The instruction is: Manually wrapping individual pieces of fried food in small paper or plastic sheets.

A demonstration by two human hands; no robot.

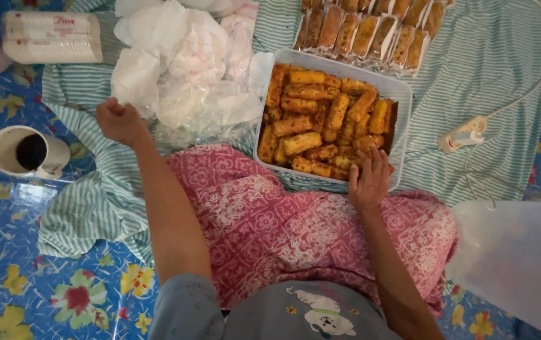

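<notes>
The tray (403,94) of golden fried rolls (302,143) sits on the striped cloth (491,69) just past your knees, and your right hand (369,179) lies over its near edge, fingers loosely spread on the rolls, gripping none that you can see. Your left hand (119,121) is curled shut at the edge of the crumpled clear plastic bags (188,63); whether it has pinched one, you cannot tell. A mug (25,152) stands well off to your left, wrapped rolls (371,31) lie beyond the tray.

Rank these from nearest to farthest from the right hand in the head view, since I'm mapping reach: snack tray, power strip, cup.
1. Snack tray: the right hand rests on its near edge.
2. Power strip: farther right, on the striped cloth.
3. Cup: far left, on the floral mat.
</notes>
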